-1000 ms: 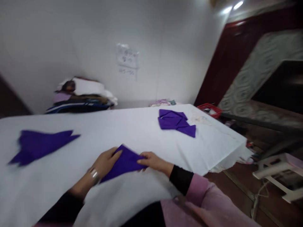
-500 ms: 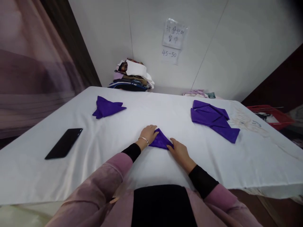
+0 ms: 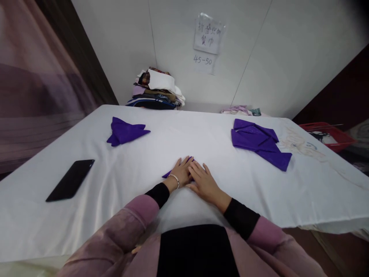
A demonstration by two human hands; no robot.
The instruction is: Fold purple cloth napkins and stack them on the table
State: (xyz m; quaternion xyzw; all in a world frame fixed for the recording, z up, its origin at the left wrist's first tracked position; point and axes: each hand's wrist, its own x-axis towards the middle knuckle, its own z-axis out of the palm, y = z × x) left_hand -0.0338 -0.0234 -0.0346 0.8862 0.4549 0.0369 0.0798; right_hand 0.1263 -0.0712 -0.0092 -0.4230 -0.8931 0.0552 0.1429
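Observation:
A purple cloth napkin (image 3: 166,174), folded small, lies on the white-covered table in front of me, mostly hidden under my hands. Flat on top of it rests my left hand (image 3: 180,174), fingers stretched out and a bracelet at the wrist. My right hand (image 3: 204,184) also lies flat, its extended fingertips meeting or overlapping the fingers of the left. Between and beside the hands only small purple bits show, at the left tip and the top edge.
Toward the left stand a folded purple napkin (image 3: 125,132) and a black tablet or phone (image 3: 70,181). Several purple napkins (image 3: 256,140) lie at the right. Behind the table are stacked clothes (image 3: 158,90), a wall sign (image 3: 208,34) and a red basket (image 3: 334,138).
My right hand has come left from the napkin's right corner onto the left hand's fingers. The napkin's right part no longer shows; a tip now shows left of my left hand.

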